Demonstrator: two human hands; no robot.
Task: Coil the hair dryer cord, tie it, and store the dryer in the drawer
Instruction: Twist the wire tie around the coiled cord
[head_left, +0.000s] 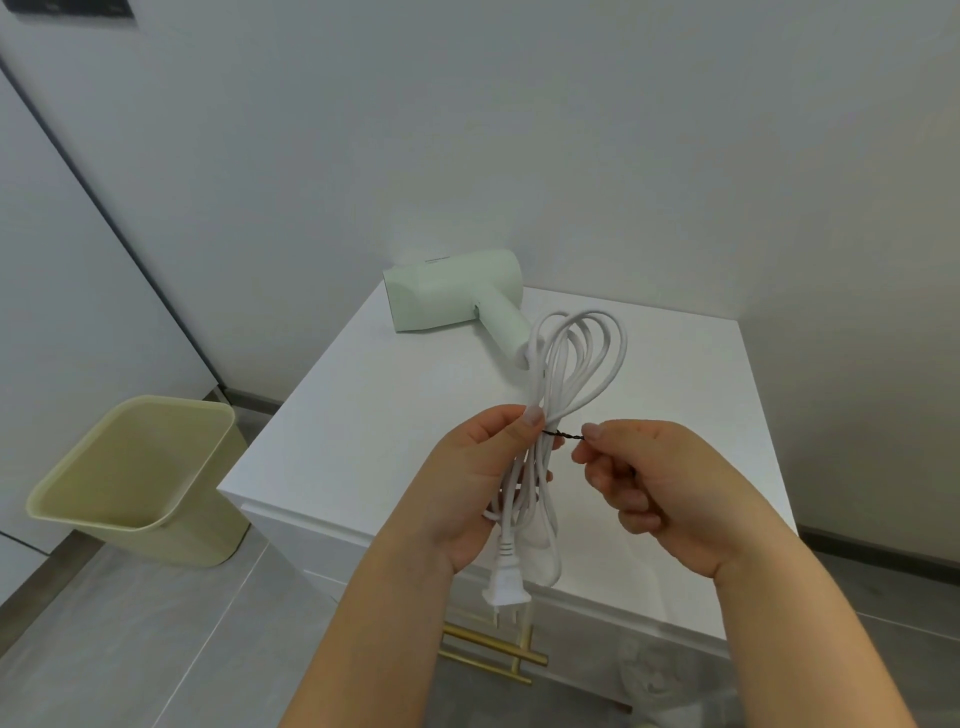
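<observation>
With the pale green hair dryer (457, 296) lying on the white cabinet (675, 395), the left hand (483, 483) gripped the coiled white cord (561, 374) while the right hand (649, 478) pinched the black twist tie (566, 435), apparently mid-tying, with further twists probably due next.

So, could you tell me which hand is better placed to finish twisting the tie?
Probably the right hand: it pinches the black twist tie, while the left hand grips the coiled cord.
</observation>
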